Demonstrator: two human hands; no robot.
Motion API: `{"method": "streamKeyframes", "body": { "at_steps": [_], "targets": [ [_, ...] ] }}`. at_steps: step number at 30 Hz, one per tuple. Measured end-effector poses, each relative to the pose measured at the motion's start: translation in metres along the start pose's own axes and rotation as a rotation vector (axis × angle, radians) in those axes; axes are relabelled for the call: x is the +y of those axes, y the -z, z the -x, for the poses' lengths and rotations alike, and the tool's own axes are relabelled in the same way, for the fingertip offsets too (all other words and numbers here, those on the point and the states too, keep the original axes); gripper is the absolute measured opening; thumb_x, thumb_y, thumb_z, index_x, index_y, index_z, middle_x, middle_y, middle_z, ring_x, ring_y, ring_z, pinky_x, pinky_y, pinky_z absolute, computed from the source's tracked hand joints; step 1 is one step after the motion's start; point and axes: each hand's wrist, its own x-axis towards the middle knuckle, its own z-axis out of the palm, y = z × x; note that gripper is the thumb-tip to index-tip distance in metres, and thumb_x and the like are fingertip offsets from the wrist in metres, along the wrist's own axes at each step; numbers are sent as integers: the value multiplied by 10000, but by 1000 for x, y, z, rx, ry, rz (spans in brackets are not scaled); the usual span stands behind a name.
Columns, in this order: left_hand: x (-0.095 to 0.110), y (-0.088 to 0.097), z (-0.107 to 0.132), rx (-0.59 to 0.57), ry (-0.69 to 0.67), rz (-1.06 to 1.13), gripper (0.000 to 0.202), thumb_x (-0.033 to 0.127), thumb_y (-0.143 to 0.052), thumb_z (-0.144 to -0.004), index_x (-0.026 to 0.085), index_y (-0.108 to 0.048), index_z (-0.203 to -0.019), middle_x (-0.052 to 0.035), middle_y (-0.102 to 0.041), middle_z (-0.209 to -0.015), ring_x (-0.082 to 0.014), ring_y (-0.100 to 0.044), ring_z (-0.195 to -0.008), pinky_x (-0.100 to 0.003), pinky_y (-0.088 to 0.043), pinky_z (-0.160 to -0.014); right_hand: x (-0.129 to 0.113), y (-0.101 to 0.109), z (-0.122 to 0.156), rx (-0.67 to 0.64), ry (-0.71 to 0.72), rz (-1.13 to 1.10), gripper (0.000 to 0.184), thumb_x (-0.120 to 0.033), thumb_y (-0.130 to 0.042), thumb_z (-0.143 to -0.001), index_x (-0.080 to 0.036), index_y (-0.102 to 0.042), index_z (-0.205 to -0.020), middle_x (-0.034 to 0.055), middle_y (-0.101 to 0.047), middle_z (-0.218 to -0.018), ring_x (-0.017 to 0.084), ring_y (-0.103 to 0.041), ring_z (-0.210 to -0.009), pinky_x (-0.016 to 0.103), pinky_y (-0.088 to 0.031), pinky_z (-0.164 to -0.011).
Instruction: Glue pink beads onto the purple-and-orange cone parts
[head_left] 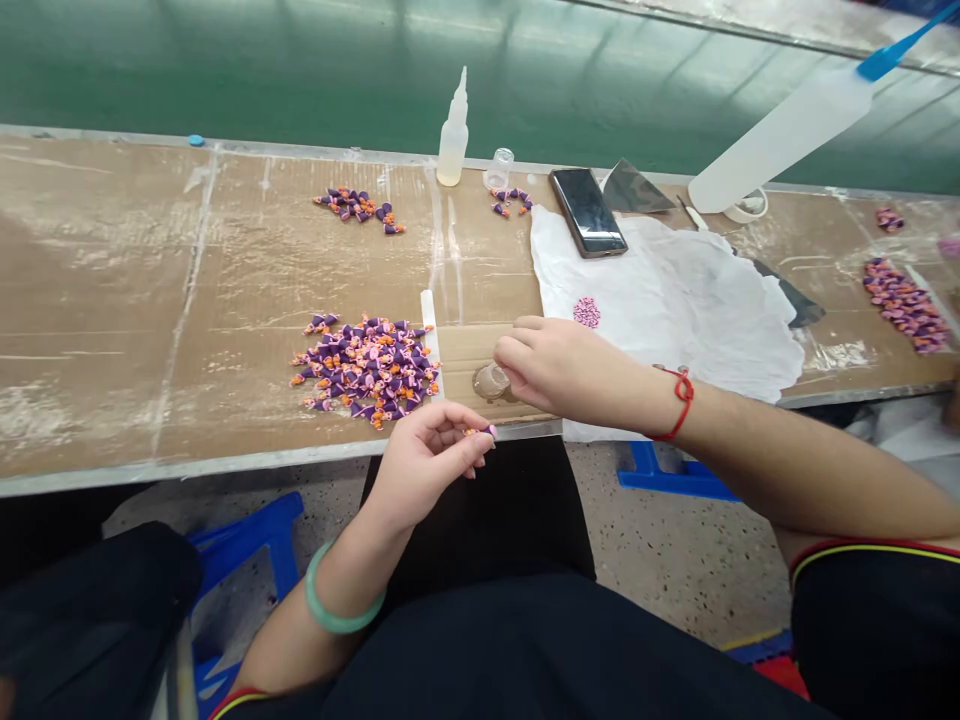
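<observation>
My left hand [427,455], just off the table's front edge, pinches a small purple, pink and orange figurine [486,432] between thumb and fingers. My right hand [551,365] is closed above a small clear cup [491,380] standing on a cardboard piece; whatever its fingertips hold is hidden. Left of the cup lies a heap of similar figurines [367,365], purple with pink and orange parts. On a white sheet [667,290] beyond my right hand sits a little cluster of tiny pink pieces [586,312].
At the back stand a dropper bottle [451,140] and a small clear jar [500,168]. A phone [589,210] rests on the sheet's edge, and a large white bottle [780,140] leans at the right. More figurines [906,305] lie far right. Blue stools [255,545] are below.
</observation>
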Motion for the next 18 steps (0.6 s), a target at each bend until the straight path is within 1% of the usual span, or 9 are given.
{"method": "streamKeyframes", "body": {
  "at_steps": [3, 5, 6, 8, 10, 12, 14, 16, 18],
  "targets": [
    [-1, 0, 0, 1, -4, 31, 236, 296, -839, -684, 141, -666, -723, 0, -664, -597, -74, -574, -481, -158, -511, -453, 0, 0, -1, -20, 19, 18, 128, -133, -489, -889, -178, -516, -772, 78, -561, -712, 223, -462, -671, 319, -298, -601],
    [-2, 0, 0, 23, -13, 50, 255, 312, -852, -674, 139, -669, -718, -19, -695, -633, -87, -604, -498, -162, -518, -450, 0, 2, 0, 5, 3, -1, 128, -136, -478, -876, -186, -502, -761, 79, -561, -711, 224, -465, -674, 323, -307, -599],
    [-2, -1, 1, 40, -24, 63, 268, 323, -861, -665, 138, -673, -716, -32, -715, -661, -96, -623, -509, -165, -523, -448, -1, 4, 1, 38, -18, -44, 126, -143, -475, -870, -192, -492, -755, 73, -559, -708, 219, -468, -674, 321, -315, -601],
    [0, -2, 2, 76, -66, 95, 279, 335, -873, -659, 138, -685, -718, -52, -747, -714, -112, -659, -530, -171, -542, -456, -6, 10, 5, 119, -79, -218, 124, -168, -481, -858, -202, -473, -739, 45, -550, -688, 194, -476, -652, 304, -337, -596],
    [3, -4, 4, 96, -133, 135, 247, 314, -874, -673, 145, -701, -725, -52, -764, -741, -117, -685, -545, -170, -565, -480, -13, 18, 10, 163, -158, -507, 117, -190, -488, -860, -203, -484, -744, 20, -568, -687, 165, -513, -633, 277, -373, -584],
    [8, -7, 6, 96, -206, 173, 190, 271, -866, -697, 158, -719, -739, -37, -771, -745, -115, -702, -558, -163, -583, -507, -23, 27, 14, 138, -238, -832, 110, -207, -490, -882, -198, -519, -777, 18, -622, -733, 152, -582, -664, 254, -429, -592],
    [11, -10, 8, 89, -260, 200, 145, 229, -860, -709, 171, -733, -747, -23, -776, -754, -112, -715, -571, -156, -595, -528, -32, 34, 18, 80, -304, -1087, 115, -234, -497, -914, -194, -539, -815, 28, -660, -787, 156, -634, -729, 247, -483, -624],
    [14, -14, 10, 81, -281, 204, 122, 202, -856, -715, 178, -743, -751, -14, -778, -760, -112, -722, -578, -155, -604, -542, -39, 39, 21, 35, -329, -1221, 127, -263, -523, -926, -190, -534, -823, 28, -661, -782, 152, -632, -720, 240, -494, -612],
    [15, -17, 12, 79, -287, 195, 117, 192, -857, -713, 180, -747, -752, -11, -778, -759, -115, -724, -577, -160, -611, -547, -42, 42, 23, 22, -332, -1261, 140, -268, -544, -925, -188, -519, -814, 16, -643, -745, 134, -599, -666, 222, -471, -571]
  ]
}}
